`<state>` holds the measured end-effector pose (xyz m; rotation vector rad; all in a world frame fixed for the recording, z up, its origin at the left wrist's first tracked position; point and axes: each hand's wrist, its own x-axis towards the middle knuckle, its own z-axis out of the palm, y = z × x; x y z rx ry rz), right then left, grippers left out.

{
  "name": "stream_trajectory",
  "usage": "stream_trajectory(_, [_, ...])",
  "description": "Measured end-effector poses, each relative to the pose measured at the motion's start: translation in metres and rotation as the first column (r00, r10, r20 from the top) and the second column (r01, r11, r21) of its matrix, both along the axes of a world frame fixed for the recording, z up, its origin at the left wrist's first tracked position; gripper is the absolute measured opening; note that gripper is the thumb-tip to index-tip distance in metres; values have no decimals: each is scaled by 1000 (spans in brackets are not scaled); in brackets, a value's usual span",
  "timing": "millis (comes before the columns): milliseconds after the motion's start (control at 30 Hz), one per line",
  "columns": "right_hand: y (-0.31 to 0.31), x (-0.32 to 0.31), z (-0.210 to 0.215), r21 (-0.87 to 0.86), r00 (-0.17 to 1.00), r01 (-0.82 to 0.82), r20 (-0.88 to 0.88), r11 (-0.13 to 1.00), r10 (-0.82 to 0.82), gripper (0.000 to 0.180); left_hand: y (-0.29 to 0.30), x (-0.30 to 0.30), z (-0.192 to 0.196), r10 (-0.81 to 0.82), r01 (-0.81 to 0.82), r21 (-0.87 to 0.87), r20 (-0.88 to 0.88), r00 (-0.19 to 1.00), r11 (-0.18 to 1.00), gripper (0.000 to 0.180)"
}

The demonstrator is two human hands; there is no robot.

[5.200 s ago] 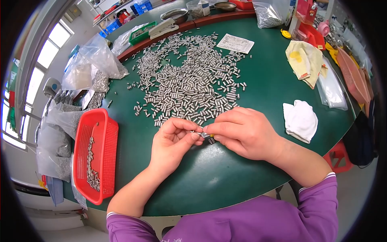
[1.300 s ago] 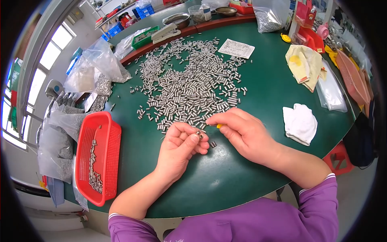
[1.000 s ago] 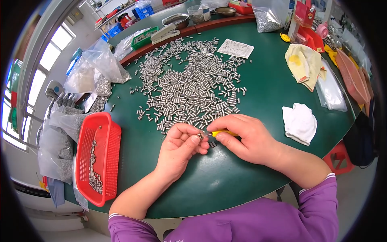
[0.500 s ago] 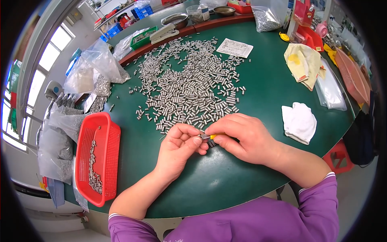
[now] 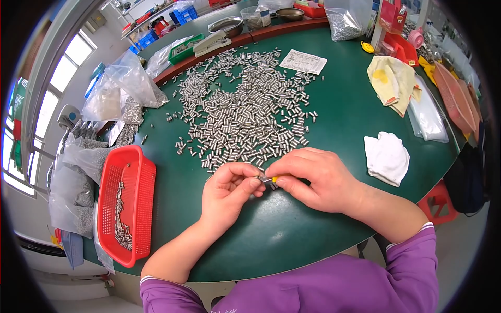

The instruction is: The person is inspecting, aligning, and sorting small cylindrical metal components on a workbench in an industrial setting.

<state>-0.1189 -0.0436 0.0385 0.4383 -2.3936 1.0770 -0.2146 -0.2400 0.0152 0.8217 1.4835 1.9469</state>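
Note:
My left hand [image 5: 229, 190] is closed in a pinch on a small metal cylinder [image 5: 260, 178], mostly covered by thumb and fingertips. Facing it, my right hand [image 5: 318, 180] grips a small tool with a yellow part [image 5: 274, 179], whose thin metal end meets the piece in my left fingers. The tool's exact kind is too small to make out. Just beyond both hands spreads a large heap of short metal cylinders [image 5: 240, 115] on the green table [image 5: 339, 104]. A few more pieces lie under my right fingertips, partly hidden.
To the left stands a red plastic basket [image 5: 140, 208] with some cylinders in it, beside clear bags of metal parts [image 5: 78, 193]. On the right lie a white cloth glove [image 5: 387, 158] and a yellowish one [image 5: 392, 83]. A printed paper [image 5: 303, 62] and a stapler [image 5: 212, 43] lie farther back.
My left hand has shifted very slightly, its fingers curling a little closer around the piece. My right hand stays nearly in place with the yellow tool.

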Motion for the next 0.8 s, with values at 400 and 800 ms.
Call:
stream_trajectory(400, [10, 0, 0, 330, 974, 101, -227, 939, -25, 21, -4, -4, 3, -84, 83, -88, -5, 996, 993, 10])
stream_trajectory(800, [9, -2, 1, 486, 876, 219, -481, 846, 49, 23, -7, -12, 14, -149, 186, -291, 145, 978, 938, 11])
